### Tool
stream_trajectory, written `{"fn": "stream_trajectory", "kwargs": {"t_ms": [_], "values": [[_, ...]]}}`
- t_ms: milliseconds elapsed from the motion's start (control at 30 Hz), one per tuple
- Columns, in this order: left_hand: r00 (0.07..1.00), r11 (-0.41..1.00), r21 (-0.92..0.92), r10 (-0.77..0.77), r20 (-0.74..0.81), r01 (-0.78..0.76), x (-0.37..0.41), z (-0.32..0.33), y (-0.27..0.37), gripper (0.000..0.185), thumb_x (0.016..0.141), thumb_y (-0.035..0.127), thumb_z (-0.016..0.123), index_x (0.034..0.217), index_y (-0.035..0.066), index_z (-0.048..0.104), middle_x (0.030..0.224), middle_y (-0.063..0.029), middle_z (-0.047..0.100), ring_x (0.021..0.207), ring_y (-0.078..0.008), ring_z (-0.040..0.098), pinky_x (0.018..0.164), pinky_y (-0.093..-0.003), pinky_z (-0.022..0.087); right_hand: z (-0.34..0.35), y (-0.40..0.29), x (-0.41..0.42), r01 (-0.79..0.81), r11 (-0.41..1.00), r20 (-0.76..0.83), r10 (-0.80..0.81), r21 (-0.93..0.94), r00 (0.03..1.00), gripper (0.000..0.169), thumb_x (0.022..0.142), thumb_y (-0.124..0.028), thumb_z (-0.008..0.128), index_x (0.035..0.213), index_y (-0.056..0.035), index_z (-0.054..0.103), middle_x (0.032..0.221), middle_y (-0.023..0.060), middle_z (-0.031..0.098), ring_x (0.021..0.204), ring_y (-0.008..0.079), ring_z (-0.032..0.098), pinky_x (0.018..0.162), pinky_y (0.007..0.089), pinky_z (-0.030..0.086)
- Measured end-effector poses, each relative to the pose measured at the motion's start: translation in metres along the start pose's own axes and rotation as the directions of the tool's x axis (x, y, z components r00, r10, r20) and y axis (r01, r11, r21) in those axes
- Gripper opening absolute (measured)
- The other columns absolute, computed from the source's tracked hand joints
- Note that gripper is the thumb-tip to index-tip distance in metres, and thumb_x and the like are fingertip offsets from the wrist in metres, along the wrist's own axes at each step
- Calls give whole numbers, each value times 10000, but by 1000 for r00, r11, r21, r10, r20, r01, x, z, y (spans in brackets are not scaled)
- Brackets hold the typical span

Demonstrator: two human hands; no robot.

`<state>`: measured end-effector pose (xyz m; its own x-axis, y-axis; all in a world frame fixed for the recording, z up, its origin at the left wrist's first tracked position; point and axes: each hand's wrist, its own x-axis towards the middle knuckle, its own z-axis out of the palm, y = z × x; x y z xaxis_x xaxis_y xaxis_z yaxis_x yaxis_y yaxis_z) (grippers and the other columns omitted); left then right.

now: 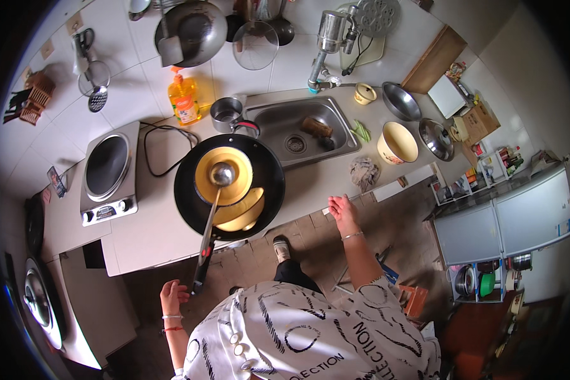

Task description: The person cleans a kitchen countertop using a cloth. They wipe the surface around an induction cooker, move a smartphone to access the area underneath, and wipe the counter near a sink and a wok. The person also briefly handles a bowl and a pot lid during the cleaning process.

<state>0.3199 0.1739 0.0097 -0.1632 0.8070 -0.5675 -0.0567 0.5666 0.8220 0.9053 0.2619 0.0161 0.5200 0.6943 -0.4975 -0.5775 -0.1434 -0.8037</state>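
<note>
A black wok (273, 187) sits on the counter in front of me, its handle (201, 273) jutting past the front edge. Inside it one yellow enamel bowl (241, 176) lies beside a second, tilted yellow bowl (240, 213). A metal ladle (222, 174) rests in the first bowl, its shaft leaning over the wok's rim along the handle. My left hand (173, 294) hangs just left of the wok handle's end, empty, fingers loosely curled and apart. Out to the right, by the counter's front edge and below a crumpled cloth (364, 172), my right hand (344, 213) is raised and empty.
Behind the wok are a steel sink (332, 102), a saucepan (225, 114) and a bottle of yellow liquid (184, 100). An induction cooker (107, 171) stands left. Right of the sink are a yellow pot (396, 142), green vegetable pieces (361, 130) and a steel bowl (401, 101).
</note>
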Motion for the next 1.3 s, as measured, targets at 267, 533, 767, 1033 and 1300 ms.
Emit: {"fn": "stream_trajectory", "kwargs": {"t_ms": [267, 533, 767, 1033, 1300], "values": [[743, 968, -100, 109, -660, -230, -7, 3, 19, 111, 888, 130, 516, 980, 112, 575, 804, 25, 566, 680, -63, 529, 531, -184, 426, 73, -40, 163, 314, 808, 281, -191, -499, 940, 179, 866, 3, 463, 978, -45, 594, 898, 71, 630, 752, 146, 606, 624, 258, 507], [422, 913, 349, 408, -809, -212, -45, 107, 99, 133, 804, 25, 563, 933, 33, 594, 851, -31, 583, 801, -115, 562, 721, -247, 464, 93, -45, 378, 706, -6, 691, -209, -708, 692, 310, 714, -26, 489, 985, 45, 621, 961, 257, 622, 914, 382, 590, 859, 407, 449], [222, 996, 87, 80, -972, 25, -115, 112, 2, 160, 769, 18, 541, 923, 19, 586, 779, -50, 607, 652, -118, 579, 539, -253, 476, 133, -41, 488, 526, -286, 593, -263, -801, 761, 364, 860, -38, 417, 1207, 52, 482, 1205, 260, 510, 1080, 386, 528, 933, 420, 431], [304, 963, -270, -263, -916, 20, -134, 141, -24, 136, 788, -4, 499, 902, 11, 571, 778, -64, 609, 655, -154, 616, 551, -273, 524, 172, -32, 458, 442, -607, 579, -38, -661, 814, 295, 803, 17, 497, 1081, -45, 572, 1112, 192, 548, 1057, 347, 520, 873, 418, 473], [426, 983, -182, -151, -892, -33, -109, 124, -12, 153, 808, 4, 474, 921, 10, 576, 794, -68, 625, 687, -151, 623, 588, -270, 528, 237, -110, 323, 676, -566, 879, -359, -472, 314, 201, 728, 33, 555, 907, -29, 488, 998, 118, 511, 997, 308, 475, 821, 438, 398]]}}
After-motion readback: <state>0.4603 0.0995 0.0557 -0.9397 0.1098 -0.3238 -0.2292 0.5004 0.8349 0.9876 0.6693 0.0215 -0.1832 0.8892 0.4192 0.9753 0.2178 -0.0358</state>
